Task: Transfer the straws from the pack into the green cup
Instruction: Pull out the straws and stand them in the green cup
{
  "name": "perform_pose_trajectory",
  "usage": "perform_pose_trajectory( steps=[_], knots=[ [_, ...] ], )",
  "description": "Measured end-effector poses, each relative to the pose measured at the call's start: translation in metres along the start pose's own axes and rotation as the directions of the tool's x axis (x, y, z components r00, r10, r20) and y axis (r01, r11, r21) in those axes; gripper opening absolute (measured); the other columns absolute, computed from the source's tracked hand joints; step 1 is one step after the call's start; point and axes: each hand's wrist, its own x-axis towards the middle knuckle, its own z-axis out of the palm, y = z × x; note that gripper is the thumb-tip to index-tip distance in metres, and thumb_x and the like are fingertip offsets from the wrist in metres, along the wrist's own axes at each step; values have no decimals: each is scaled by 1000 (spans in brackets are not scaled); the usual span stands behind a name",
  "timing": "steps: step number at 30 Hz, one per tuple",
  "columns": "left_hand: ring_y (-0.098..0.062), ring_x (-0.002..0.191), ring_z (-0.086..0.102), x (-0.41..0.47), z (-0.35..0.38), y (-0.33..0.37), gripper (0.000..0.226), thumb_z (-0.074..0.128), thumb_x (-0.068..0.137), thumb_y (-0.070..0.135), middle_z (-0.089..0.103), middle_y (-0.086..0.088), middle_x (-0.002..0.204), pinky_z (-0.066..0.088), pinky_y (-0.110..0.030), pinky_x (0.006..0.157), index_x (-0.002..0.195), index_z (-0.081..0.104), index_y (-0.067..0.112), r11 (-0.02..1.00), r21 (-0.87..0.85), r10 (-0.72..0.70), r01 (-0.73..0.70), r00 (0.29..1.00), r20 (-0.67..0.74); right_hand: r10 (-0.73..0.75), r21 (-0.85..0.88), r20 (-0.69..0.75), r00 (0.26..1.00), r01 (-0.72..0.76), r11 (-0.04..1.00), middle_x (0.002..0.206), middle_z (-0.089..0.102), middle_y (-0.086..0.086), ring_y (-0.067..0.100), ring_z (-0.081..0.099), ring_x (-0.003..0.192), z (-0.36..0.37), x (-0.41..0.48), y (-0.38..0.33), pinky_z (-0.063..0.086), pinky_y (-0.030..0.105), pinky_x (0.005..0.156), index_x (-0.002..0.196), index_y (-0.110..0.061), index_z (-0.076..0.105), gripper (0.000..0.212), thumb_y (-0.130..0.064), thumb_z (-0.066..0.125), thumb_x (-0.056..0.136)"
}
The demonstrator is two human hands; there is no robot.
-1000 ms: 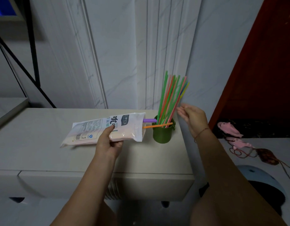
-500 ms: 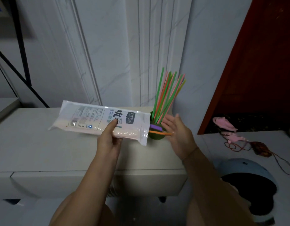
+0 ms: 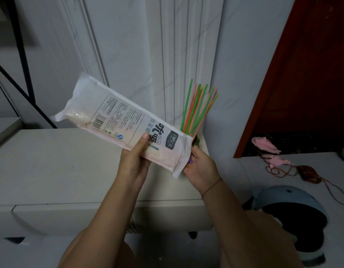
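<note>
The white straw pack (image 3: 119, 120) is tilted, with its far end raised to the upper left and its open end low on the right. My left hand (image 3: 134, 161) grips it from below near the printed label. My right hand (image 3: 201, 167) is at the pack's mouth, fingers around the purple and orange straw ends (image 3: 189, 163) poking out there. Several coloured straws (image 3: 198, 109) stand upright behind the pack. Only a sliver of the green cup (image 3: 196, 141) shows, because the pack covers it.
A white cabinet top (image 3: 61, 161) lies under my hands, with a drawer front below it. A marbled wall stands behind. To the right are a red door, a white surface with pink toys (image 3: 265, 145) and a corded pouch (image 3: 306, 172), and a blue helmet (image 3: 291, 206).
My left hand has lifted and tilted the pack, raising its far end. My right hand left the standing straws and came down to the pack's mouth, closing on the protruding straw ends.
</note>
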Motion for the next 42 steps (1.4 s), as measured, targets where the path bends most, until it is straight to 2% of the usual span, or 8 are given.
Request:
perform_pose_trajectory(
  steps=[3, 6, 11, 16, 19, 25, 29, 42],
  knots=[
    [-26, 113, 65, 0, -7, 1, 50, 66, 79, 13, 66, -10, 126, 54, -49, 90, 128, 57, 19, 994, 56, -100, 99, 995, 23, 1, 45, 56, 998, -4, 999, 126, 56, 23, 38, 51, 120, 4, -2, -1, 33, 49, 112, 133, 1, 48, 41, -18, 41, 97],
    [-22, 108, 68, -2, -14, 1, 56, 70, 76, 15, 70, -5, 120, 58, -43, 82, 131, 56, 20, 973, 146, -183, 179, 983, 19, 2, 42, 95, 995, -6, 999, 141, 44, 23, 37, 41, 132, 8, 0, -2, 28, 51, 114, 136, -1, 45, 43, -20, 40, 97],
    [-18, 105, 69, 0, -19, 7, 54, 75, 76, 16, 71, 0, 117, 58, -34, 75, 126, 58, 26, 972, 223, -76, 77, 997, -15, -8, -16, 41, 999, 9, 1000, 108, 62, 13, 24, 59, 98, 6, 0, -3, 45, 43, 97, 133, -4, 49, 41, -25, 40, 99],
    [-18, 101, 70, -1, -16, 7, 50, 73, 79, 21, 72, 1, 115, 59, -34, 75, 126, 58, 27, 922, 377, -99, 83, 995, 23, -4, 58, 180, 984, -7, 998, 133, 55, 15, 28, 55, 118, 12, -3, -2, 45, 41, 101, 136, -8, 46, 42, -26, 35, 100],
    [-17, 99, 71, 1, -20, 10, 51, 73, 77, 23, 73, 2, 112, 59, -32, 72, 126, 58, 27, 942, 326, -78, 81, 997, -20, -77, -140, 43, 996, 83, 987, 103, 69, 10, 20, 67, 87, 5, 0, -2, 57, 32, 71, 123, -11, 58, 32, -25, 47, 96],
    [-17, 100, 71, 3, -32, 7, 43, 69, 85, 18, 73, 1, 113, 59, -33, 72, 127, 58, 25, 958, 244, -134, 152, 987, -88, -300, -473, 31, 954, 278, 836, 77, 59, 5, 8, 45, 55, -2, -1, -4, 38, 19, 46, 103, -7, 65, 16, -12, 56, 91],
    [-17, 91, 74, 5, -43, 5, 31, 69, 84, 18, 76, 0, 104, 60, -33, 69, 113, 64, 26, 965, 38, -250, 261, 951, -181, -372, -518, 67, 926, 351, 780, 60, 52, 4, 5, 42, 45, -7, -1, -17, 38, 16, 41, 104, 6, 62, 21, -6, 58, 88],
    [-22, 95, 73, 2, -40, -9, 40, 72, 72, 6, 76, -5, 105, 61, -40, 68, 109, 65, 17, 922, -280, -316, 267, 938, -145, -333, -674, 328, 884, 466, 573, 44, 55, -4, 7, 46, 39, -7, -5, -36, 40, 18, 40, 81, -11, 69, 8, -9, 63, 86]
  ],
)
